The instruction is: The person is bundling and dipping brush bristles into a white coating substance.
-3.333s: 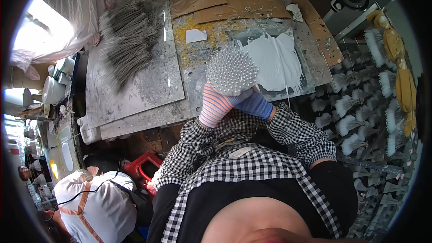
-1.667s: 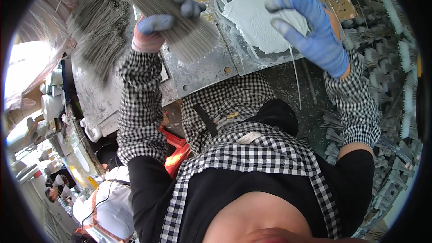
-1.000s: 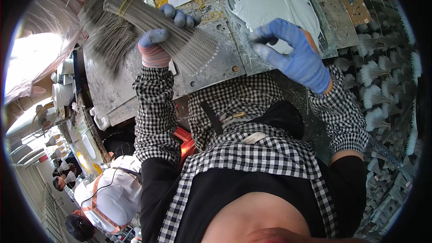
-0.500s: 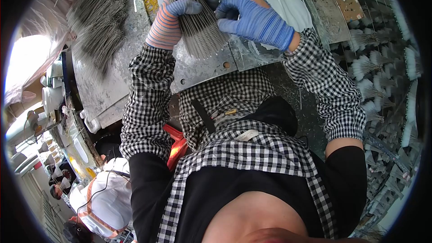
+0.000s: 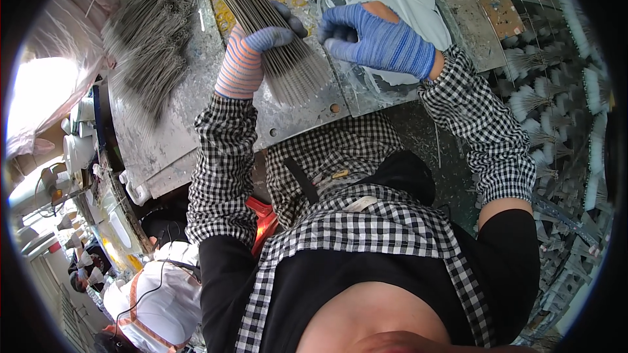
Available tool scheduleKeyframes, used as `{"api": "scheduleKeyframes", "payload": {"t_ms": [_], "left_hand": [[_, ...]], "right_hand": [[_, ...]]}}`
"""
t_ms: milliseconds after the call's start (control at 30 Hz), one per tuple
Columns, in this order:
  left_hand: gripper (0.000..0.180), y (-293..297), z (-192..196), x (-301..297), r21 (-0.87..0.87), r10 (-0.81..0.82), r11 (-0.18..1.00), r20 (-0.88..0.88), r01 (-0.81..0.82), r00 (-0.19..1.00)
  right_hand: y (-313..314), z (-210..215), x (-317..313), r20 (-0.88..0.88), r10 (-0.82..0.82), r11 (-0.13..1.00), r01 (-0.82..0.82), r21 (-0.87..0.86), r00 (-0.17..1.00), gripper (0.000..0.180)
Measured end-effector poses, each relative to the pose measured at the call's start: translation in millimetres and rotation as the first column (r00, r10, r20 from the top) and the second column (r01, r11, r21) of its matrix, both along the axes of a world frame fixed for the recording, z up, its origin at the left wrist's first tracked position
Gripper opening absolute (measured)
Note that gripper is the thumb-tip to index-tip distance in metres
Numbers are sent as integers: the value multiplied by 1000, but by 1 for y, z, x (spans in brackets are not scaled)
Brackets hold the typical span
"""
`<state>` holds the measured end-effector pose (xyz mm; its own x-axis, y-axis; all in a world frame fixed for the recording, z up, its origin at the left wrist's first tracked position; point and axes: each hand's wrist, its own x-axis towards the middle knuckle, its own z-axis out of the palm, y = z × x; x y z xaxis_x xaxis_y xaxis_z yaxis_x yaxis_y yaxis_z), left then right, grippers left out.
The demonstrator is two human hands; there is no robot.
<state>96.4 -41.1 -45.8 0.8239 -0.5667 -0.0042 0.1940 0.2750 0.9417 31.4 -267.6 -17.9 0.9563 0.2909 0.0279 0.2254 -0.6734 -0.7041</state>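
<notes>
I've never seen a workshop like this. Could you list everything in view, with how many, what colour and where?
Wire bundle: one, grey, in the left grip
Loose wire pile: too many to count, grey, left on the worktop
Worktop: one, grey and stained, ahead of the person
Paste: one patch, white, right on the worktop
Fan-shaped bundles: many, grey and whitish, far right
Sheer curtain: one, pinkish, upper left
Red item: one, red, below the worktop
Co-worker: one, in white, lower left
Apron: one, black-and-white checked, on the person
Left grip: one, pink-striped glove, around the bundle
Right grip: one, blue glove, beside the bundle
</notes>
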Motion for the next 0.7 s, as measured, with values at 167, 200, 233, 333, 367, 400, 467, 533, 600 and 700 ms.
{"api": "scheduleKeyframes", "payload": {"t_ms": [167,200,233,333,367,400,467,533,600,700], "left_hand": [[33,-1,1,-10,25,-14,1000,-45,15,999],[32,-3,-1,-10,59,-2,998,-20,3,1000],[31,-3,-1,-9,94,12,996,6,-13,1000],[37,-1,0,-8,96,-3,995,19,2,1000],[37,-2,1,-7,101,-2,995,18,0,1000],[37,-2,3,-7,118,-8,993,17,6,1000],[36,-3,3,-7,125,-18,992,20,15,1000],[36,-1,0,-5,144,-14,989,25,11,1000],[36,-2,-1,-4,162,-12,987,34,7,999],[28,3,1,-5,240,37,969,74,-54,997]], "right_hand": [[1,-7,-1,117,0,995,-11,95,993,29],[2,-7,-2,115,-3,996,-8,94,993,29],[7,-3,-4,68,6,999,-9,39,998,30],[13,-8,0,-9,2,1000,-2,3,1000,37],[12,-10,2,-34,-7,1000,8,23,999,42],[10,-11,2,-36,-5,1000,6,28,999,42],[10,-13,4,-81,18,1000,-16,19,997,44],[11,-18,2,-48,14,999,-12,44,999,39],[10,-18,-1,-11,8,998,-7,68,1000,35],[7,-5,-10,60,24,999,-27,47,998,32]]}}
